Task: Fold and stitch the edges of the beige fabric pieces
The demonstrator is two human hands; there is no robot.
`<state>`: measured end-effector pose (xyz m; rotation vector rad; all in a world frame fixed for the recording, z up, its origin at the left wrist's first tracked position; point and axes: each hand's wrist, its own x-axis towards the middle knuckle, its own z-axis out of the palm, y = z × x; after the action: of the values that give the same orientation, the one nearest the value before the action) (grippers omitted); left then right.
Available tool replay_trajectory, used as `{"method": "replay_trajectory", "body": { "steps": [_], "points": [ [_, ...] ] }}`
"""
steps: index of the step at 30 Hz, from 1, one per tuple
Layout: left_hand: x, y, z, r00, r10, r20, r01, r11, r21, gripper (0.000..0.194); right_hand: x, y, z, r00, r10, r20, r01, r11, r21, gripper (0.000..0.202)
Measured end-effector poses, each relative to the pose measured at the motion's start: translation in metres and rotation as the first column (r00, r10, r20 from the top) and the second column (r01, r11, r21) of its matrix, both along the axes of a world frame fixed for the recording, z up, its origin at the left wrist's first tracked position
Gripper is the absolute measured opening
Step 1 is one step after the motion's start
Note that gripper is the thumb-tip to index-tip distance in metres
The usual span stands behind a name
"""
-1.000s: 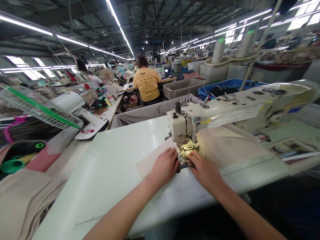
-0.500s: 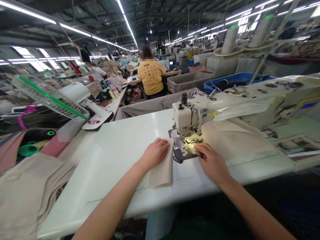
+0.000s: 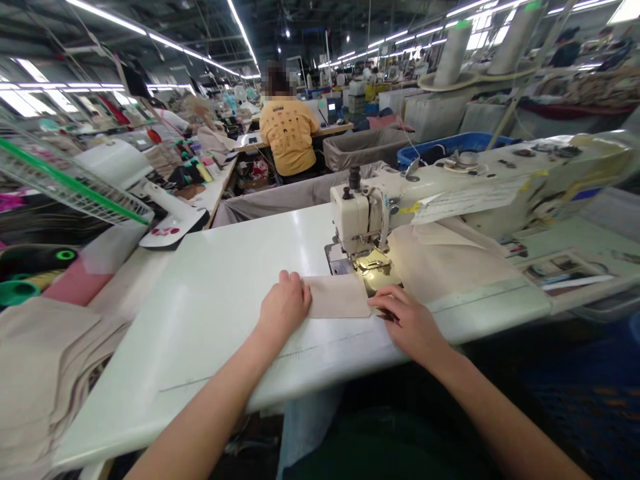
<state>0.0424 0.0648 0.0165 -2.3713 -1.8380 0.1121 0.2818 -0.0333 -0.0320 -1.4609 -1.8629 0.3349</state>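
A beige fabric piece (image 3: 339, 297) lies crosswise on the sewing table in front of the sewing machine (image 3: 357, 217). Its left end is gripped by my left hand (image 3: 284, 303), fingers curled and closed. At the opposite end, my right hand (image 3: 413, 323) pinches the corner between thumb and fingers. A small dark object (image 3: 387, 315), mostly hidden, shows beneath those right fingers; I cannot make out its kind. The fabric's far right edge lies just before the shiny needle plate (image 3: 375, 267), close under the machine's head.
Stacked beige fabric pieces (image 3: 35, 360) lie at the left, near a fan (image 3: 125, 180) and thread cones. More beige fabric (image 3: 440, 260) rests under the machine arm. Beyond the table (image 3: 240, 260) are a cloth-lined bin (image 3: 280, 200) and a seated person in yellow (image 3: 287, 137).
The fabric has turned from pointing toward me to lying crosswise. My left hand has moved left and lower; my right hand has shifted off the needle plate onto the fabric's right end.
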Motion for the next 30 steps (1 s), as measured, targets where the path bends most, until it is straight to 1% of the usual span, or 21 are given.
{"method": "replay_trajectory", "body": {
  "steps": [4,5,6,7,8,9,10,11,12,13,15,19,23,30],
  "points": [
    [0.001,-0.004,0.003,1.0,0.021,-0.005,-0.021,1.0,0.007,0.028,-0.001,0.0,0.008,0.976,0.062,0.208,-0.035,0.991,-0.128,0.046],
    [0.003,-0.006,0.004,1.0,0.001,-0.009,-0.001,1.0,0.016,0.025,-0.001,0.0,0.011,0.964,0.076,0.254,-0.036,0.987,-0.158,0.047],
    [0.006,-0.009,0.004,0.998,-0.057,-0.012,0.057,0.998,0.026,0.022,-0.002,0.0,0.013,0.953,0.09,0.29,-0.038,0.983,-0.18,0.047],
    [0.01,-0.012,0.003,0.986,-0.165,-0.008,0.165,0.986,0.034,0.019,-0.002,0.0,0.015,0.943,0.103,0.317,-0.043,0.98,-0.193,0.047],
    [0.015,-0.015,0.002,0.951,-0.311,0.002,0.31,0.95,0.038,0.019,-0.003,0.0,0.017,0.934,0.118,0.336,-0.052,0.979,-0.199,0.047],
    [0.021,-0.018,-0.001,0.89,-0.456,0.023,0.455,0.889,0.044,0.02,-0.003,-0.001,0.018,0.927,0.134,0.349,-0.066,0.978,-0.2,0.048],
    [0.027,-0.021,-0.003,0.816,-0.576,0.05,0.573,0.818,0.053,0.022,-0.004,-0.001,0.018,0.922,0.15,0.358,-0.082,0.977,-0.198,0.049],
    [0.033,-0.022,-0.007,0.764,-0.64,0.079,0.637,0.768,0.066,0.026,-0.004,-0.001,0.018,0.917,0.162,0.364,-0.095,0.976,-0.195,0.05],
    [0.039,-0.023,-0.01,0.743,-0.662,0.104,0.657,0.75,0.079,0.03,-0.004,-0.001,0.017,0.914,0.17,0.367,-0.104,0.976,-0.193,0.051],
    [0.044,-0.023,-0.012,0.745,-0.656,0.122,0.65,0.755,0.087,0.034,-0.004,0.0,0.015,0.913,0.173,0.369,-0.107,0.975,-0.193,0.052],
    [0.052,-0.02,-0.016,0.778,-0.614,0.134,0.607,0.789,0.091,0.037,-0.004,0.004,0.013,0.914,0.166,0.37,-0.097,0.976,-0.197,0.052],
    [0.059,-0.009,-0.016,0.824,-0.551,0.133,0.542,0.834,0.099,0.037,-0.004,0.014,0.012,0.918,0.133,0.373,-0.056,0.976,-0.209,0.054],
    [0.062,-0.004,-0.017,0.819,-0.549,0.168,0.541,0.836,0.096,0.039,-0.003,0.018,0.014,0.925,0.131,0.356,-0.055,0.975,-0.215,0.053],
    [0.064,-0.006,-0.016,0.824,-0.534,0.189,0.528,0.845,0.084,0.042,-0.002,0.017,0.008,0.944,0.111,0.311,-0.049,0.978,-0.202,0.05]
  ]
}}
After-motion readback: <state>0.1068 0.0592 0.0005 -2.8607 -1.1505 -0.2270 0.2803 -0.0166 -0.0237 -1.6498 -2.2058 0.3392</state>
